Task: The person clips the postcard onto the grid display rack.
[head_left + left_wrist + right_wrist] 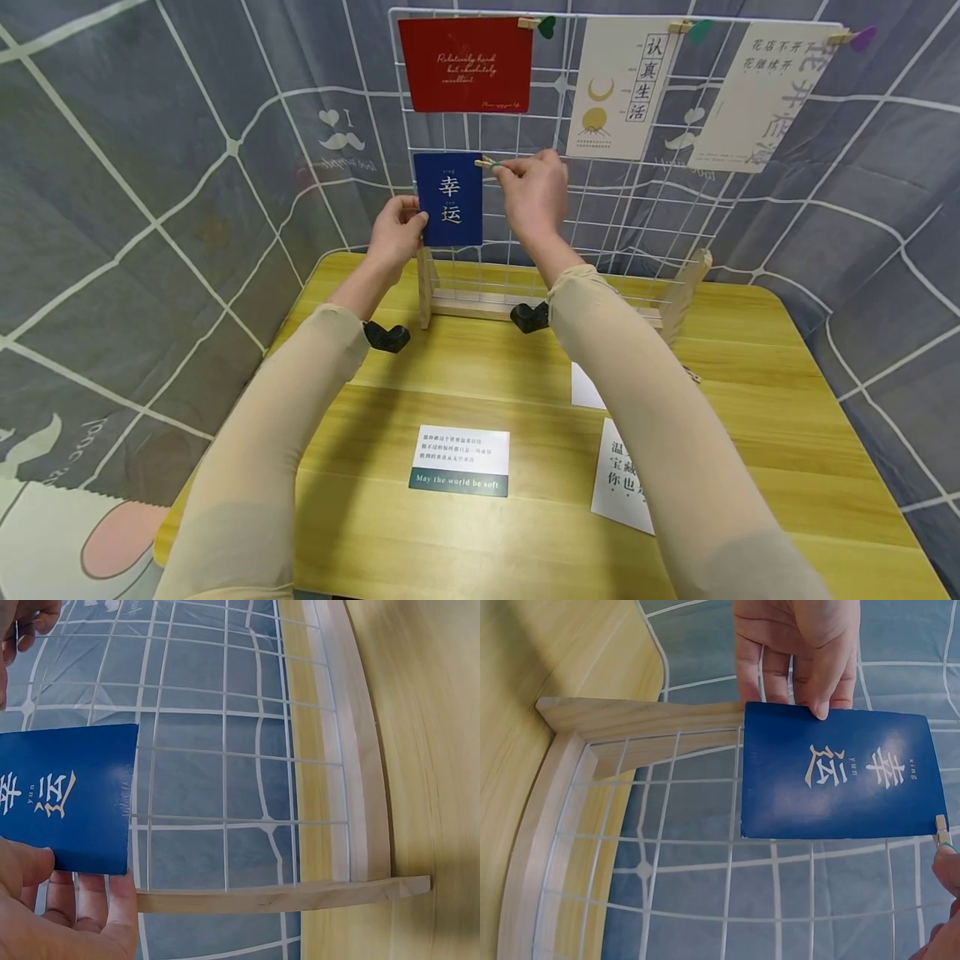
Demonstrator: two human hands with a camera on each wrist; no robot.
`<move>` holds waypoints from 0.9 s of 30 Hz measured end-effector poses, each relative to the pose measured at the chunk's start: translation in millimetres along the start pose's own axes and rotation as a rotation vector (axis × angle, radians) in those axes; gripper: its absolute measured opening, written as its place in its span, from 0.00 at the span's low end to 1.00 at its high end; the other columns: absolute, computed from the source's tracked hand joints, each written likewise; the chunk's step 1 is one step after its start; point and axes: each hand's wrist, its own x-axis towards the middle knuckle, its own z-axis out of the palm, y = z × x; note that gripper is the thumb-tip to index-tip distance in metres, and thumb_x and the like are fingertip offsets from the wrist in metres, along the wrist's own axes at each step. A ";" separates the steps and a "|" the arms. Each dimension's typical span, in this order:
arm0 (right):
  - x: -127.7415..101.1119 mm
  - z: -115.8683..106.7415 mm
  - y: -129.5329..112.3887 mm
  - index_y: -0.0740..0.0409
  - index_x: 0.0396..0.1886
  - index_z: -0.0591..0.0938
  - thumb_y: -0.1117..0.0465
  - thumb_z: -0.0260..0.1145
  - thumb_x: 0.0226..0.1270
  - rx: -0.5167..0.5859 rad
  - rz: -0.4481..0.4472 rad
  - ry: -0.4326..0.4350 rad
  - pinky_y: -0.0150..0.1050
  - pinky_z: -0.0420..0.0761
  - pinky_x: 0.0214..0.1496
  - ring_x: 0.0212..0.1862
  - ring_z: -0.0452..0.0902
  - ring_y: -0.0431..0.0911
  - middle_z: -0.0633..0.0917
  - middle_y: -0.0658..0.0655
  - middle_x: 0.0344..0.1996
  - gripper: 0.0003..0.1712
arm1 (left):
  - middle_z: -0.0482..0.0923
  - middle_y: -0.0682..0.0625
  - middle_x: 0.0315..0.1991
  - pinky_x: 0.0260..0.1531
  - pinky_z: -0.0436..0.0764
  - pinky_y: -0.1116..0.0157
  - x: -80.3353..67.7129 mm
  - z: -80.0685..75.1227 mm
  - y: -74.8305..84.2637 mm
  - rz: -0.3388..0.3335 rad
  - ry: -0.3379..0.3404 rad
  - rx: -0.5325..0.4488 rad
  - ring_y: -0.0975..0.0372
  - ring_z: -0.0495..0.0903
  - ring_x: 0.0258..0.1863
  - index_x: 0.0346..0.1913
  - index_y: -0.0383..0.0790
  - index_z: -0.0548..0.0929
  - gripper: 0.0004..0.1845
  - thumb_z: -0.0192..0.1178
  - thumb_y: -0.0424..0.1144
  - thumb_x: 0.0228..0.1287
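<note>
Near the front edge of the tabletop (525,546), roughly midway along it, lies a green-banded card (459,460) reading "May the world be soft". To its right sits a text card (619,483) with larger characters, partly covered by the right sleeve (652,400), and beyond that a corner of a plain white card (587,388) shows. Past the sleeve, toward the right edge, a small wooden piece (692,374) is mostly hidden. Farther off, both hands are raised before a wire rack (225,772), whose wooden base (480,305) stands along the tabletop's far edge. The left hand (397,229) has its grip pinching the blue card (450,200) by its lower left side, thumb on the face and fingers behind. The card is upright below the red card (465,65), just in front of the wires; whether it touches them cannot be told. The right hand's (536,187) grip pinches a wooden peg (941,827), its tip over the card's upper right corner. Level with the red card, a moon card (600,92) and a cream card (738,100) hang tilted from heart-tipped pegs, and behind everything falls a grey checked curtain (187,167)
</note>
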 end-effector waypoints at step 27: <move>4.6 3.8 -6.2 0.44 0.52 0.91 0.49 0.66 0.76 0.132 0.124 -0.063 0.34 0.74 0.40 0.47 0.79 0.37 0.89 0.45 0.48 0.14 | 0.73 0.48 0.45 0.50 0.78 0.55 5.5 10.3 5.3 0.003 0.107 -0.032 0.55 0.77 0.45 0.59 0.38 0.76 0.11 0.51 0.34 0.80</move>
